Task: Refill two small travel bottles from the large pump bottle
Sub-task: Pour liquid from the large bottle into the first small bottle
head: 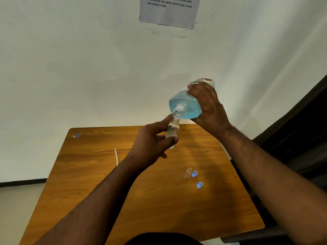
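On table (pixel 88 183): one travel bottle (pixel 187 173), two caps (pixel 194 173).

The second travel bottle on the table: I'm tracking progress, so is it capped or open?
Open. The second travel bottle lies on its side with no cap; two blue caps lie loose beside it.

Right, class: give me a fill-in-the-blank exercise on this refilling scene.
1. The right hand tilts the large bottle of ____ liquid.
2. The left hand holds a small bottle ____ the large bottle's neck.
3. ____ blue caps lie on the table.

Answers: blue; under; Two
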{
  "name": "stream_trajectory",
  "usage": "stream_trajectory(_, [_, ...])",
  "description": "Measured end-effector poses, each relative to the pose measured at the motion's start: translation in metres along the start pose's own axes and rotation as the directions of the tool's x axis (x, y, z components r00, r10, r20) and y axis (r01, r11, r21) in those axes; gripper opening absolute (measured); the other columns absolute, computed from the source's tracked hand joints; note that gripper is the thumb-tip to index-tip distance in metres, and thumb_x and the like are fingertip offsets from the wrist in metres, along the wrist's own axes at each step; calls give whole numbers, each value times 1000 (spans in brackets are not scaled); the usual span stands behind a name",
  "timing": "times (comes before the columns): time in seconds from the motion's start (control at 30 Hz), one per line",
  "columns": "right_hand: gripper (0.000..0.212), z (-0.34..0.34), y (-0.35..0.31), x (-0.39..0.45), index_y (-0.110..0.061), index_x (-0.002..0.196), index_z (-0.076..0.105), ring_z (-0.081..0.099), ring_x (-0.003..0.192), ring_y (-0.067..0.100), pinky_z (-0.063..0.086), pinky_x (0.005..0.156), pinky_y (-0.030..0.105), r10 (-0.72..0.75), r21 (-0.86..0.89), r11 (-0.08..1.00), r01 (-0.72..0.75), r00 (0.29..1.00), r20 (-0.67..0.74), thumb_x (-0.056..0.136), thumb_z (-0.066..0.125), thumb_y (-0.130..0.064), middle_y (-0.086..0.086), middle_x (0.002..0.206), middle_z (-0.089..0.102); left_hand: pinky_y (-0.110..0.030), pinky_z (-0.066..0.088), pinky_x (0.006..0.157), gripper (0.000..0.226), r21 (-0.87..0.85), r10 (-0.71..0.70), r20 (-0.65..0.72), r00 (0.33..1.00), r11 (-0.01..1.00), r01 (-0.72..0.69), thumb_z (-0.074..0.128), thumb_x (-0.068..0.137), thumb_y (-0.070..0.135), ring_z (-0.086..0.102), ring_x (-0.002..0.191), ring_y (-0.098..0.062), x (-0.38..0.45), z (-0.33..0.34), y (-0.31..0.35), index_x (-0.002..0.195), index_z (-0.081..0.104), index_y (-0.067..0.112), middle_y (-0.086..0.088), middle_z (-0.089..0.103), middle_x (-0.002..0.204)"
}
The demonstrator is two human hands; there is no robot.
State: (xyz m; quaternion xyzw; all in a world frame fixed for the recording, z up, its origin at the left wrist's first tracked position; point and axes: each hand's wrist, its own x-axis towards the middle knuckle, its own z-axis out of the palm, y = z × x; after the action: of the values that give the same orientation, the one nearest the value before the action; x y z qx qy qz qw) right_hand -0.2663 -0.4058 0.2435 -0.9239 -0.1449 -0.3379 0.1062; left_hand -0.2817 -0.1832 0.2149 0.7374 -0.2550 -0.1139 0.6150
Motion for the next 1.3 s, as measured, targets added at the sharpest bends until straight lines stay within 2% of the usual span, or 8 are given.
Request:
stream_trajectory(0.37, [68, -1, -4, 2, -4, 127, 47, 49, 122, 38, 52, 91, 54, -8, 7, 1000, 9, 1000, -13, 70, 82, -16, 22, 127, 54, -34, 60, 50, 68, -9, 9, 0, 1000, 1000, -9, 73, 85, 12, 69, 104, -18, 0, -2, 0, 142, 43, 37, 5, 61, 134])
stream_trajectory(0.57, [68, -1, -6, 1, -1, 126, 50, 49, 122, 39, 53, 88, 55, 4, 3, 1000, -4, 1000, -12, 69, 83, -14, 23, 126, 55, -34, 60, 50, 70, -18, 26, -3, 1000, 999, -26, 73, 85, 13, 71, 97, -11, 1, -2, -2, 137, 41, 45, 8, 63, 131])
stream_trajectory(0.8, [68, -3, -4, 0, -1, 127, 50, 48, 123, 38, 54, 87, 53, 13, -14, 1000, -13, 1000, -7, 69, 83, -16, 22, 127, 54, -34, 60, 50, 68, -24, 41, -7, 999, 999, -41, 74, 84, 14, 70, 98, -15, 1, 0, -4, 131, 41, 51, 10, 63, 129])
stream_trajectory(0.9, [68, -2, -4, -1, -1, 126, 50, 48, 123, 38, 54, 88, 52, 16, -8, 1000, -16, 1000, -13, 69, 83, -16, 22, 126, 54, -31, 59, 50, 69, -26, 38, -9, 999, 999, -39, 74, 84, 14, 68, 104, -18, 1, 1, -6, 137, 42, 45, 11, 61, 132])
stream_trajectory(0.97, [68, -1, -5, -2, 0, 127, 50, 48, 123, 37, 53, 90, 51, 32, 16, 999, -32, 999, -14, 70, 83, -18, 21, 126, 54, -30, 58, 49, 68, -41, 41, -13, 999, 998, -42, 74, 84, 14, 69, 103, -15, 1, 1, -7, 139, 44, 42, 19, 61, 127])
stream_trajectory(1.07, [70, 0, -11, -6, -1, 126, 49, 47, 122, 33, 51, 92, 41, 103, 128, 987, -98, 994, -29, 69, 83, -22, 20, 126, 53, -31, 59, 50, 67, -60, 57, -21, 998, 996, -59, 74, 85, 13, 70, 99, -8, 1, 1, -8, 137, 46, 44, 32, 60, 118])
stream_trajectory(1.23, [73, 9, -20, -18, -2, 128, 47, 46, 120, 22, 35, 95, 6, 227, 265, 939, -218, 974, -4, 70, 84, -25, 17, 127, 53, -33, 59, 49, 64, -71, 83, -41, 996, 994, -86, 74, 85, 15, 70, 101, -12, -1, 2, -15, 133, 49, 49, 19, 64, 125])
stream_trajectory(1.3, [73, 13, -23, -24, -2, 128, 47, 45, 117, 17, 33, 94, 1, 266, 309, 916, -255, 964, 7, 69, 84, -25, 16, 127, 54, -31, 58, 50, 63, -95, 77, -46, 996, 992, -81, 73, 85, 14, 68, 107, -17, -1, 3, -20, 136, 50, 43, 17, 63, 128])
